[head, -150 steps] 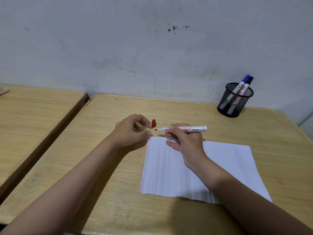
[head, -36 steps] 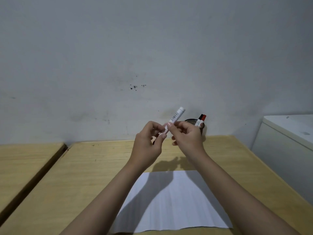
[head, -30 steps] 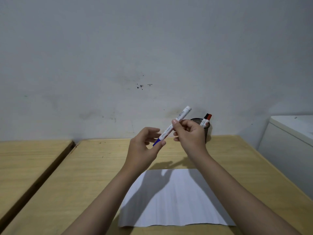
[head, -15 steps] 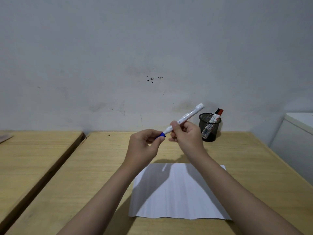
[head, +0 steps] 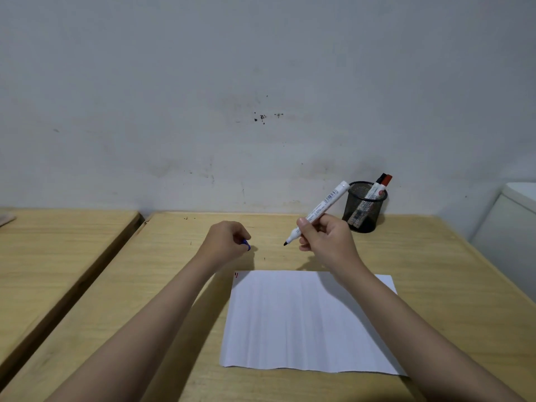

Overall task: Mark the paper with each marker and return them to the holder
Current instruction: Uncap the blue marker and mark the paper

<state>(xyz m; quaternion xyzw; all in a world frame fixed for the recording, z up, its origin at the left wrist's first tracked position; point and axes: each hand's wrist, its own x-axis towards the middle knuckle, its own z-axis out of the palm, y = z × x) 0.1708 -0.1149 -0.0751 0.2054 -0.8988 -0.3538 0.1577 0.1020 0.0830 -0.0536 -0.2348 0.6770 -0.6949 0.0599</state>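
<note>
Right hand [head: 324,242]: pinching uncapped white-barrelled blue marker [head: 320,209], tip down-left, above wooden desk [head: 420,271]. Left hand [head: 226,242]: closed around small blue cap [head: 246,245]. Creased white paper sheet [head: 301,320]: one red mark at far-left corner. Black mesh holder [head: 365,210]: two markers. Step: marking blue; next, lower tip onto paper.

Blue cap [head: 246,245] mostly hidden in left hand [head: 224,242]; marker [head: 322,208] print unreadable.
</note>
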